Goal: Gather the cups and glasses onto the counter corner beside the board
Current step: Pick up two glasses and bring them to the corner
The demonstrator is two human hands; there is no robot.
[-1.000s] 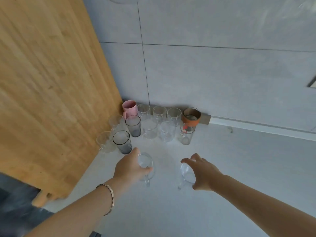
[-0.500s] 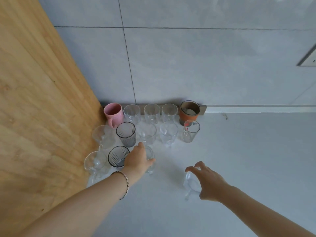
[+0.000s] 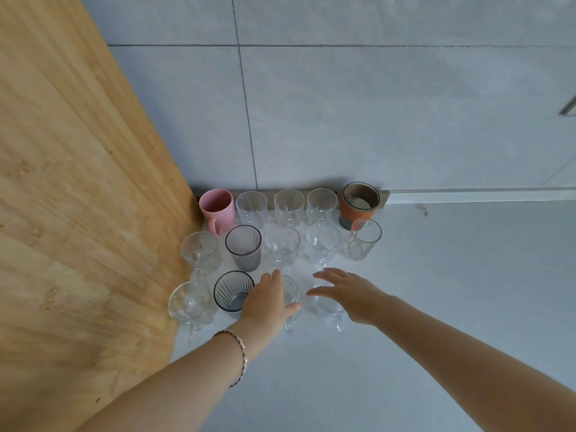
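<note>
With the left hand [image 3: 268,302] wrapped round one clear mug [image 3: 290,299] and the right hand [image 3: 349,296] spread over another [image 3: 327,307], both on the bench [image 3: 436,307] in the front row, let go straight upward to spare neighbours.

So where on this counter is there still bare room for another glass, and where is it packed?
Bare counter lies right of the striped clear glass and the orange cup, and nearer the person, below both hands. Packed: the corner from the pink mug along the wooden board, where the left hand and right hand rest on clear mugs.
</note>
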